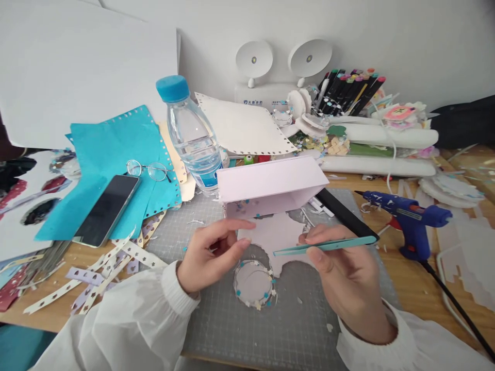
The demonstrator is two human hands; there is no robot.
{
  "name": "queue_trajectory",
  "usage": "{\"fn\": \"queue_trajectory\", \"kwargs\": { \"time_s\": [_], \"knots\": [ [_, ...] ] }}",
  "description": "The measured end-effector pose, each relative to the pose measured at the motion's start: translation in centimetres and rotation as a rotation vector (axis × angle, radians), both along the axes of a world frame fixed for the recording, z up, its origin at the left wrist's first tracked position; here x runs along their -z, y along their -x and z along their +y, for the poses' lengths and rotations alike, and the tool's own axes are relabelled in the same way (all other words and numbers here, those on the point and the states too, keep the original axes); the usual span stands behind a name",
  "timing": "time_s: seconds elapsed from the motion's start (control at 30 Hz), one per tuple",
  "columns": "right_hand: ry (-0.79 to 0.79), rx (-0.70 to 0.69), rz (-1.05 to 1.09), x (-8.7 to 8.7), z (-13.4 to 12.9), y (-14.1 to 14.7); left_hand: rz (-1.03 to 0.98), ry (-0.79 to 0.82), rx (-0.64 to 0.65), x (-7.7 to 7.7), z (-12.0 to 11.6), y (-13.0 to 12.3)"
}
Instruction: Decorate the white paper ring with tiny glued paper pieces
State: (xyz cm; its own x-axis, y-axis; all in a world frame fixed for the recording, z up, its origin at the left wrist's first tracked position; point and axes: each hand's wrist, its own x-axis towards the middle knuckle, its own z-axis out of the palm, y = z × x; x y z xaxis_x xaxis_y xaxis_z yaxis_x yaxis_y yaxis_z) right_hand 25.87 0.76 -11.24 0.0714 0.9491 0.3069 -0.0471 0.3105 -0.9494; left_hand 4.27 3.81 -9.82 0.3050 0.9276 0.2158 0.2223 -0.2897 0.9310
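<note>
White wall [209, 31] backs a wooden bench [406, 293] bearing a grey gridded mat [305, 322]. Thumb and fingers of the right hand [342, 273] close on slim teal tweezers [340, 243]; whether their tips hold anything, I cannot tell. On the left hand [216, 252], thumb and forefinger stand apart with nothing visible between them. Between the hands, toward the mat's near edge, lies a round white disc [253, 283] rimmed with thin strands and tiny blue and white bits. For pieces this fine, a light pinch and steadied wrist would probably serve best. Beyond lies curve-notched white card [278, 229]; a smooth, open-sided pale box [270, 180] stands near the mat's far edge. Past its right edge sits a hard blue glue gun [413, 214].
</note>
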Motion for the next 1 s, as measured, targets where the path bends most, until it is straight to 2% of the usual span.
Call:
{"fn": "queue_trajectory", "kwargs": {
  "time_s": [0.17, 0.4, 0.6, 1.0],
  "knots": [
    [-0.086, 0.032, -0.069, -0.6, -0.4, 0.7, -0.049, 0.188, 0.118, -0.2, -0.3, 0.0],
    [-0.233, 0.01, -0.135, -1.0, -0.6, 1.5, -0.108, 0.209, 0.231, 0.2, -0.6, -0.1],
    [-0.295, 0.0, -0.181, -0.9, -0.5, 1.6, -0.156, 0.213, 0.188, 0.3, -0.7, -0.5],
    [-0.226, 0.015, -0.144, -0.9, -0.3, 1.4, -0.225, 0.233, 0.173, 0.5, -0.7, -0.4]
  ]
}}
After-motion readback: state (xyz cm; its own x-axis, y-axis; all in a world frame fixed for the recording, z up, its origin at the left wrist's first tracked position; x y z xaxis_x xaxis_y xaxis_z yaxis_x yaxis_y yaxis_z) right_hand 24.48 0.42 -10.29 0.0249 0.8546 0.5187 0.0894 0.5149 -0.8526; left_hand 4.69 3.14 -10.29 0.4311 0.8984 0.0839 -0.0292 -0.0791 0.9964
